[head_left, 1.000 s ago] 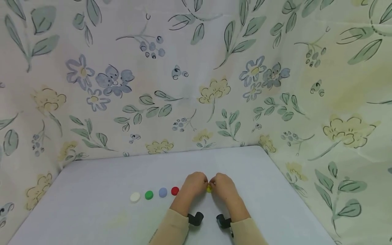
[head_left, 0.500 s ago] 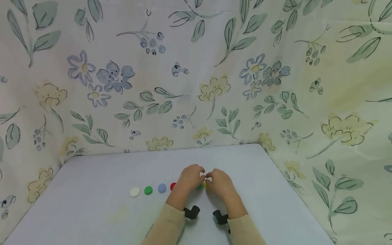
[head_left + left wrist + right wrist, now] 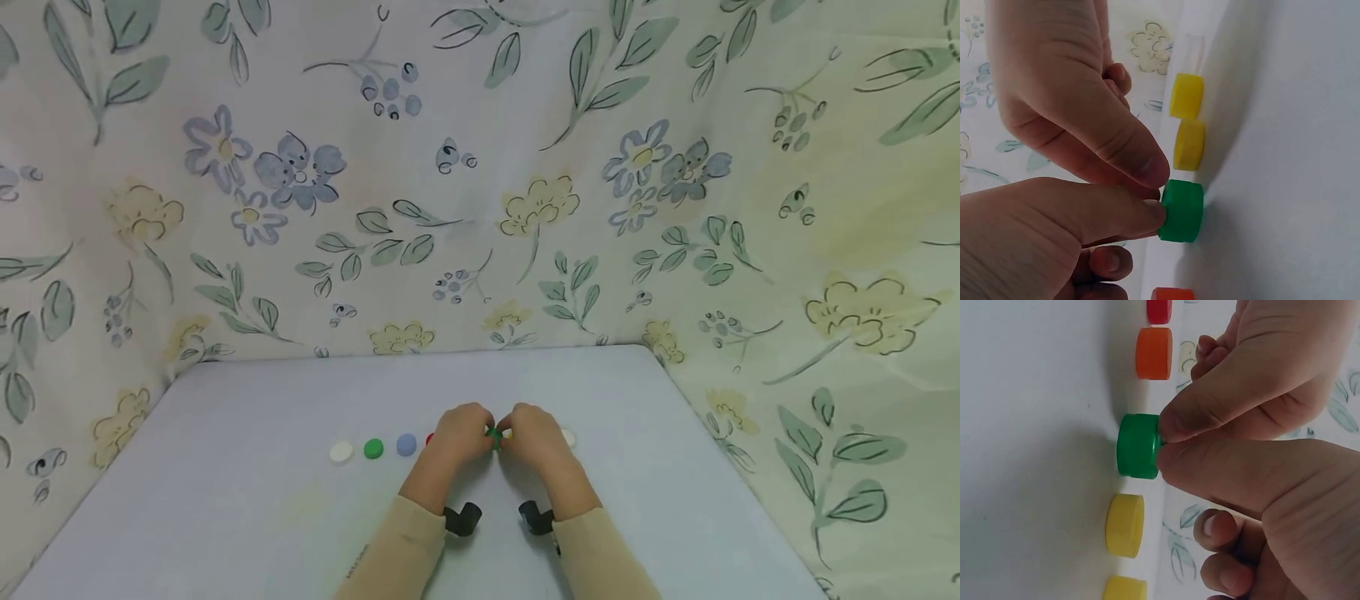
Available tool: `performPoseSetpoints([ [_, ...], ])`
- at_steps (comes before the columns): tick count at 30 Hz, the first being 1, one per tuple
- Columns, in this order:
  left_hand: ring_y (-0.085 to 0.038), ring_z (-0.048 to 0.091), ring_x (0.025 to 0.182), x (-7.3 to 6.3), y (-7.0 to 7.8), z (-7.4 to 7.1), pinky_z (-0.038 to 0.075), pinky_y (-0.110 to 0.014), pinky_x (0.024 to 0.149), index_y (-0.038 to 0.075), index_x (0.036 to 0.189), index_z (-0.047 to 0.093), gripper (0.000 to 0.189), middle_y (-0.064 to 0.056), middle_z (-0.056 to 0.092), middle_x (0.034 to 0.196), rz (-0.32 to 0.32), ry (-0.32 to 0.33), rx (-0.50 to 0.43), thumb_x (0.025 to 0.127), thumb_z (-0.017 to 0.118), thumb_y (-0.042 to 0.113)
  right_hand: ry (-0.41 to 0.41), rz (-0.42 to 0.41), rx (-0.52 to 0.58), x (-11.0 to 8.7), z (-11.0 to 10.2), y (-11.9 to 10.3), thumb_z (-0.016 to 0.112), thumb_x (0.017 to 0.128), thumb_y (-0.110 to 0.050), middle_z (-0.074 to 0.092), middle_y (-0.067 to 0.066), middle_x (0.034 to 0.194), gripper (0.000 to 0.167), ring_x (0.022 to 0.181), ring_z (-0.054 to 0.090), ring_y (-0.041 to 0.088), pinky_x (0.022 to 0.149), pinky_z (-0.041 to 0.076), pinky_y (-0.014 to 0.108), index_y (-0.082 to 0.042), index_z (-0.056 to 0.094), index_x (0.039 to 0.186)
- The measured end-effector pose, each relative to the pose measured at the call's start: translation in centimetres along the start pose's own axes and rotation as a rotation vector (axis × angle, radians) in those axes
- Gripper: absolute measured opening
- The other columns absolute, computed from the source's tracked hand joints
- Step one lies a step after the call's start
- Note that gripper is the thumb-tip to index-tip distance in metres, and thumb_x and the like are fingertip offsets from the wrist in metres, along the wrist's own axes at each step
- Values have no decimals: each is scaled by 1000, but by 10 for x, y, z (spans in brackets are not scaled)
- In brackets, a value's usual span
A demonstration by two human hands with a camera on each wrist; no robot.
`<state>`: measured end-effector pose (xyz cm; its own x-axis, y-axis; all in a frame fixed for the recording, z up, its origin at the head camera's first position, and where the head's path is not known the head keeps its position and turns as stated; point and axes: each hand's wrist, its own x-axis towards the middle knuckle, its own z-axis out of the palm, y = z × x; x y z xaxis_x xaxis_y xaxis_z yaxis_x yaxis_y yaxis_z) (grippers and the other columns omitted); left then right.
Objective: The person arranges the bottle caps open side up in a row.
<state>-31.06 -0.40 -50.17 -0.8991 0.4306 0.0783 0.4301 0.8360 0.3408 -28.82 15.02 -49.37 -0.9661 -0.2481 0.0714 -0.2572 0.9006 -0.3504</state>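
L hand & R hand were close tog. over the mid. of the tbl, both pinching the same grn cap. Thumbs were at its upper edge, tips near each other; L's lower fingers were curled under, R's too. Grn cap was btwn the hands, in line w/ a row of caps, side wall facing the wrist cams; couldn't tell if its base touched tbl.

On grn cap's R side, nearest was yel cap, w/ 2nd yel cap just beyond & wht cap past that, partly hidden by R hand. On its L side: orng cap near, then red cap, mostly cut off in R wrist view. Farther L, spaced apart: blue cap, other grn, other wht at the end.

Both sleeves were beige, w/ blk gear at each wrist. Floral cloth hung behind tbl.
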Motion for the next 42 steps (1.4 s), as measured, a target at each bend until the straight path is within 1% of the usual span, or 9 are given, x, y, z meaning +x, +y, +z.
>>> performPoseSetpoints([
  [3,-21,66,82,-1,1,-1,54,-40,73,10,93,78,13,-1,71,88,0,-10,0,87,80,21,-2,-34,-40,2,0,-3,84,84,-12,67,5,90,15,91,67,27,83,55,43,-7,82,98],
  [8,-15,52,65,-2,4,-4,46,-35,63,10,81,74,14,4,62,72,-32,-36,-48,87,81,21,1,-24,-44,3,3,-7,84,83,-11,71,7,92,14,91,69,28,82,56,42,-4,81,96],
  [13,-13,49,65,-2,6,-8,45,-33,64,9,83,75,10,6,61,71,-33,-56,-33,86,82,16,21,0,-43,4,5,-9,84,83,-12,71,6,93,15,92,69,29,82,56,42,-5,80,96],
  [21,-14,53,68,-1,3,-11,49,-36,68,7,89,78,10,4,66,76,-24,-60,-36,86,82,16,58,-48,-95,8,8,-8,87,81,-14,66,4,86,18,84,66,26,76,55,40,-6,78,94],
  [25,-21,65,82,-2,-3,-6,51,-43,84,8,97,79,15,-1,73,90,-29,-59,-78,90,78,22,49,-54,-66,9,10,-4,86,82,-13,67,4,88,17,86,66,26,79,55,41,-7,77,95],
  [28,-28,68,102,-2,-7,-2,44,-52,100,9,105,79,20,-5,76,105,-21,-65,-95,92,74,23,38,-56,-51,8,11,-1,85,83,-13,67,5,89,16,89,66,27,82,54,42,-6,78,96],
  [30,-30,67,110,-2,-8,-1,39,-58,104,8,110,79,22,-7,75,111,-14,-74,-101,92,74,20,37,-65,-48,7,12,1,84,85,-14,66,4,89,16,90,66,27,83,54,42,-6,78,97],
  [39,-30,65,114,0,-9,0,42,-52,101,4,114,77,25,-9,74,114,26,-74,-66,93,74,17,43,-158,-51,4,9,7,80,89,-11,61,2,81,14,79,62,22,74,53,38,-3,80,100],
  [42,-31,65,113,-1,-10,-2,46,-49,101,1,113,76,22,-12,72,112,49,-64,-102,95,72,12,43,-178,-61,6,7,8,79,89,-8,62,3,81,15,79,62,22,73,53,37,-2,79,102],
])
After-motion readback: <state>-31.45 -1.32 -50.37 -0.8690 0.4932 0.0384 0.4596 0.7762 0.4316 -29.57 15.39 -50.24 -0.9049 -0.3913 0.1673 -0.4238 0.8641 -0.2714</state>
